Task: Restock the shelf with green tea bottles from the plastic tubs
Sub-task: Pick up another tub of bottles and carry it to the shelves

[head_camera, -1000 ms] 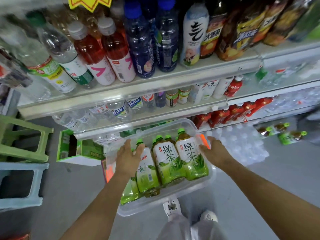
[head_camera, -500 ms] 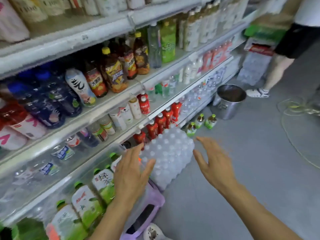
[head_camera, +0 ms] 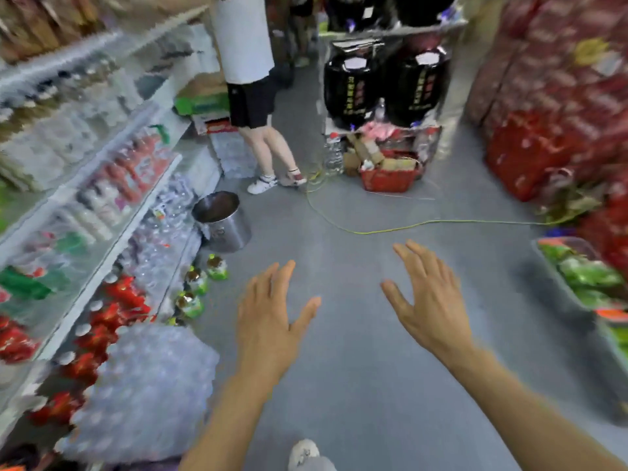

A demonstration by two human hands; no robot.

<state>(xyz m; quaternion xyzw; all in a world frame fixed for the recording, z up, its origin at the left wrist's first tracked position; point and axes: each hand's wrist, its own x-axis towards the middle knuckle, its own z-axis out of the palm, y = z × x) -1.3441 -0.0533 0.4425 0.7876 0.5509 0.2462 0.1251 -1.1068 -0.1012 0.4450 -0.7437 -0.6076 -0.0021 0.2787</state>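
The left hand (head_camera: 268, 321) and right hand (head_camera: 430, 300) had released the first tub, fingers wide and empty, probably bound for the clear plastic tub of green-labelled bottles (head_camera: 547, 260).

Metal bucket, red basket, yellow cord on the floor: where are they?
metal bucket (head_camera: 227, 232), head view, on its shiny side wall.
red basket (head_camera: 389, 180), head view, on its front wall.
yellow cord (head_camera: 360, 233), head view, on the bend lying on the floor.
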